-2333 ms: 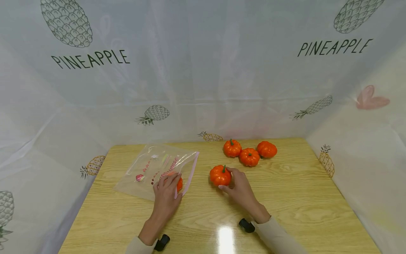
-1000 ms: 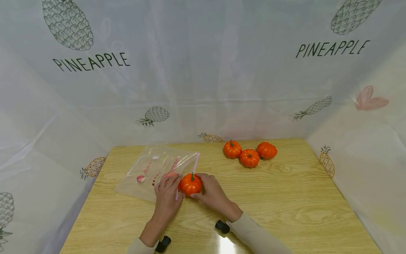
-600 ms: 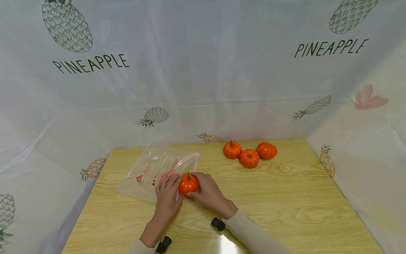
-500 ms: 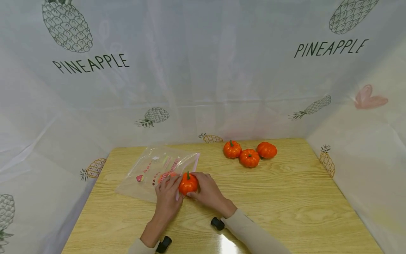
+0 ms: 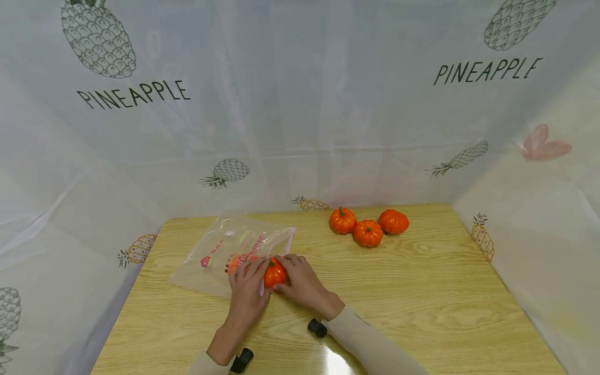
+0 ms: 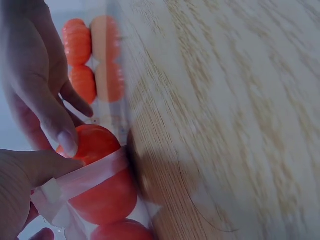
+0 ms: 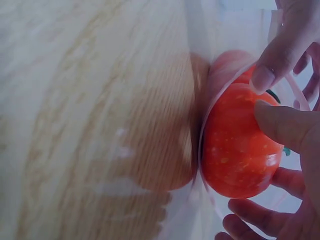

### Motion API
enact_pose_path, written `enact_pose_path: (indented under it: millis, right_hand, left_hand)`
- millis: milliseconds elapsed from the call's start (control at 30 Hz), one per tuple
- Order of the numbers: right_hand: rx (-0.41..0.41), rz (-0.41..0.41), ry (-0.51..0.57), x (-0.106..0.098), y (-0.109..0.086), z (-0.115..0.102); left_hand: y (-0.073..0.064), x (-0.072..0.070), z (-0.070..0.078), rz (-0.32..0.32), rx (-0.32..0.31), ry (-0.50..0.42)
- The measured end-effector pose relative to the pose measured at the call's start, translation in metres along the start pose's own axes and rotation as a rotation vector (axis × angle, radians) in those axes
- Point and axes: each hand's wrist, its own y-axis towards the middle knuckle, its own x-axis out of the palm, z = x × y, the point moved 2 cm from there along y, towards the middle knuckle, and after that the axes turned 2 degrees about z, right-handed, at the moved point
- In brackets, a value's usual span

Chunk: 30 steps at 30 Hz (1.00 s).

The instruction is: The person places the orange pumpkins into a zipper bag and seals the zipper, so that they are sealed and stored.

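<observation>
A clear zip bag (image 5: 197,278) with pink and red prints lies flat at the left of the table, its pink-edged mouth facing right. My left hand (image 5: 247,286) holds that mouth, the thumb on the pink strip (image 6: 95,175) in the left wrist view. My right hand (image 5: 304,281) grips a small shiny orange pumpkin (image 5: 274,275) with a green stem. This pumpkin is partly inside the mouth, with the rim around it in the right wrist view. Another pumpkin (image 6: 122,231) lies deeper in the bag, partly hidden by my left hand in the head view.
Three more orange pumpkins stand grouped at the table's back: a left one (image 5: 342,220), a middle one (image 5: 367,233) and a right one (image 5: 394,222). A pale curtain (image 5: 300,104) with pineapple prints encloses the wooden table (image 5: 422,291) at the back and sides.
My right hand has brought the pumpkin leftward from mid-table into the bag's mouth. The pumpkin inside has shifted left, deeper into the bag. My left hand has stayed at the mouth.
</observation>
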Motion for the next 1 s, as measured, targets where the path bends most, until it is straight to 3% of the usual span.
enact_pose_path:
  millis: [267, 467, 700, 1000]
  right_hand:
    - [0.031, 0.062, 0.060, 0.0029, -0.0011, 0.0019]
    - [-0.024, 0.039, 0.011, 0.0085, 0.0021, -0.0003]
    - [0.038, 0.134, 0.044, 0.0050, -0.0054, -0.0014]
    - [-0.001, 0.122, -0.022, 0.0093, -0.0057, -0.0009]
  left_hand:
    - [-0.0001, -0.0002, -0.0006, 0.025, 0.012, -0.013]
    - [-0.0007, -0.0005, -0.0005, 0.020, 0.023, 0.014]
    - [-0.0009, 0.0007, -0.0002, 0.010, 0.021, 0.012]
    - [-0.0008, 0.0024, -0.0017, 0.008, 0.024, 0.036]
